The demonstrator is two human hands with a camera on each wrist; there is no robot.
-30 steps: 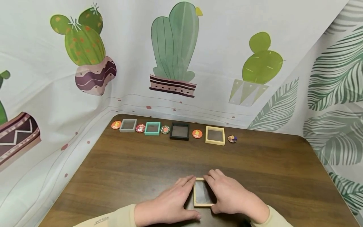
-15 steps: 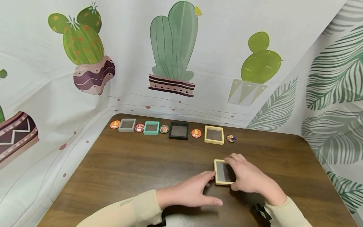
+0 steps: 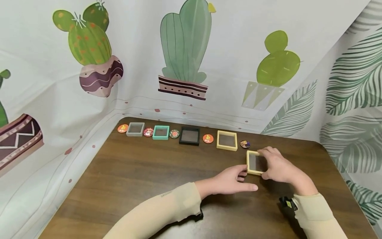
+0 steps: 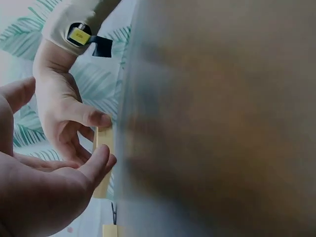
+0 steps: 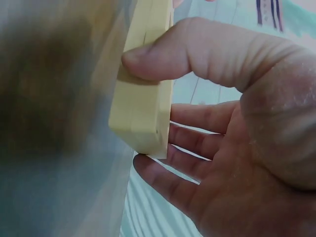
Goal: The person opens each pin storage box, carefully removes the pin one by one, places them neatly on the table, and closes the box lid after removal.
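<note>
My right hand (image 3: 282,169) grips a square pale-yellow frame with a see-through pane (image 3: 254,162) at the right of the table. In the right wrist view, the thumb presses one yellow side wall (image 5: 140,103) of it, and the fingers reach round the far side. My left hand (image 3: 228,181) is beside the frame's left edge, its fingertips right at that edge and its thumb stretched out apart. The left wrist view shows these fingertips (image 4: 103,158) overlapping the frame's side. The frame's right part is hidden under my right hand.
Along the table's back edge stand a grey frame (image 3: 135,129), a teal frame (image 3: 161,137), a black frame (image 3: 189,142) and another yellow frame (image 3: 226,148). Several round badges lie among them, one colourful badge (image 3: 245,144) just behind the held frame. A cactus-print cloth (image 3: 226,66) hangs behind.
The yellow frame has moved from the table's near middle toward the back right, carried by my right hand. My left hand has followed along its left edge.
</note>
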